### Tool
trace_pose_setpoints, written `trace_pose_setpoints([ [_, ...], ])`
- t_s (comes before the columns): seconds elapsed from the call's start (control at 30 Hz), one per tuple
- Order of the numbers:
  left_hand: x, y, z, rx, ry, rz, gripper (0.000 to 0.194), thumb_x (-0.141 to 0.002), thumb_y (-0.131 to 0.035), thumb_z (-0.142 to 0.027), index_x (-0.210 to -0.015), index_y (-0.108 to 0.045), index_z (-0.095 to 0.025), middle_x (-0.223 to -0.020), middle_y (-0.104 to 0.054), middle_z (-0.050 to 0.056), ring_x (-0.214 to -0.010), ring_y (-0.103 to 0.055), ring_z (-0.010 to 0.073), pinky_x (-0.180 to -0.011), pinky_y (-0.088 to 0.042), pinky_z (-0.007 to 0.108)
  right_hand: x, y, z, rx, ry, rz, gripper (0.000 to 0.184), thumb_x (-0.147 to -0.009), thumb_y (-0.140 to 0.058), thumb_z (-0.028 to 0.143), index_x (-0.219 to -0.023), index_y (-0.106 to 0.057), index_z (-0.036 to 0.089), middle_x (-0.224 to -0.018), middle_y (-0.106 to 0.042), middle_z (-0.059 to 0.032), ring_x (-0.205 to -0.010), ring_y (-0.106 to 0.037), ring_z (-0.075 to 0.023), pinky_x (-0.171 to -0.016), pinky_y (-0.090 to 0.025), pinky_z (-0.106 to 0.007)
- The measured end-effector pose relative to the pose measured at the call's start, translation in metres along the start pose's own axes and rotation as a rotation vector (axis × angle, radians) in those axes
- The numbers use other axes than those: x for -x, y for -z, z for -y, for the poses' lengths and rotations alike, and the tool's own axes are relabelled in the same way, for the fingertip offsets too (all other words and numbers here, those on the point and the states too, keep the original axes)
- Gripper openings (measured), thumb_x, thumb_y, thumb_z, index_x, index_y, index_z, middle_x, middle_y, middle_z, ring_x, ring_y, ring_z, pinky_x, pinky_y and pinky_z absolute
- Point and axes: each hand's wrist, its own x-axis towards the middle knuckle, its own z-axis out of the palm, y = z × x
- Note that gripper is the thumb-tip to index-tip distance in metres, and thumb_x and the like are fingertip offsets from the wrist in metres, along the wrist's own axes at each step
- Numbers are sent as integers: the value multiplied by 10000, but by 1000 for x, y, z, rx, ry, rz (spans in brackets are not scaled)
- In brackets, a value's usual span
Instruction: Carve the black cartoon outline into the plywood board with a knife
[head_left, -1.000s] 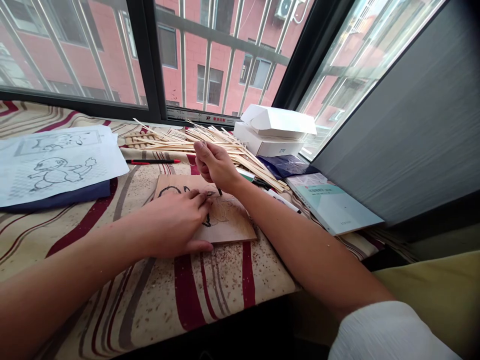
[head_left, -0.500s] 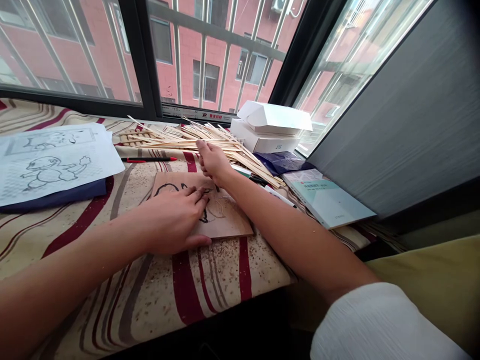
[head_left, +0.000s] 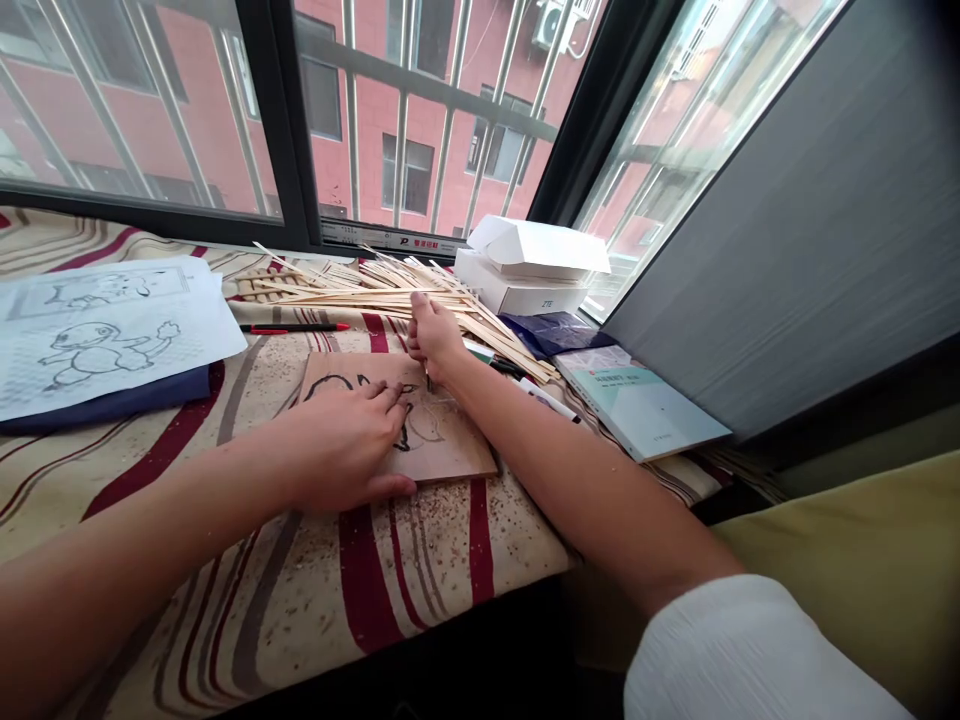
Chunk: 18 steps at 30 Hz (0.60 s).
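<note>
Wooden board [head_left: 442,440] pinned under left hand [head_left: 337,440], right hand [head_left: 433,338] apart — pinching a thin dark tool [head_left: 428,381]

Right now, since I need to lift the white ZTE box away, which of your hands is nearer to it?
Your right hand is nearer: it sits in front of the box and to its left, at the near edge of the wooden sticks. Your left hand is farther, resting on the wooden board.

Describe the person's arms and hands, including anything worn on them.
The left hand and right hand are bare, without gloves, and neither wrist shows a watch or band. The right forearm runs bare up to a loose, crinkled white sleeve; no sleeve shows on the left arm within view.
</note>
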Motion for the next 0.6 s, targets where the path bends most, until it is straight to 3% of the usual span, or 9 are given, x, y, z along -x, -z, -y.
trace_pose_setpoints([
  [0.13,-2,-2,2,-31,15,-18,748,-968,-555,-621,-1376,-661,-3,-1418,-647,323,-1352,-617,443,-1076,-530,513,26,-10,6,-72,-152,315,453,-1106,-477,442,-741,-305,235,-488,-268,129,-389,-161,-49,-375,-135,-166],
  [0.17,-2,-3,3,-50,6,-24,735,-981,-543,-604,-1376,-659,5,-1425,-638,331,-1353,-616,441,-1081,-527,514,31,-10,9,-92,-138,268,459,-1114,-461,426,-734,-288,236,-483,-251,131,-388,-147,-50,-374,-131,-170],
  [0.2,-2,-4,4,-64,-13,-37,740,-985,-541,-595,-1400,-643,9,-1462,-606,337,-1376,-599,437,-1095,-517,509,33,-9,13,-122,-73,139,458,-1125,-430,406,-732,-266,238,-477,-241,130,-387,-139,-52,-373,-127,-172],
  [0.27,-2,-8,8,-56,-41,-92,775,-968,-565,-612,-1454,-609,-11,-1529,-550,330,-1419,-564,424,-1118,-496,489,31,-3,21,-141,39,47,473,-1115,-443,457,-739,-253,243,-492,-237,126,-401,-155,-58,-379,-145,-179],
  [0.4,-2,-19,14,19,-21,-187,770,-925,-586,-703,-1404,-678,-107,-1442,-652,272,-1332,-638,405,-1098,-488,473,20,5,28,-75,192,80,530,-1025,-577,593,-753,-274,254,-528,-260,120,-420,-179,-63,-383,-166,-205],
  [0.6,0,-23,22,25,-58,-199,823,-924,-520,-776,-1424,-671,-140,-1457,-651,245,-1336,-629,406,-1094,-477,478,13,-3,17,30,266,69,477,-1042,-581,511,-742,-314,254,-534,-315,106,-432,-218,-72,-383,-209,-217],
])
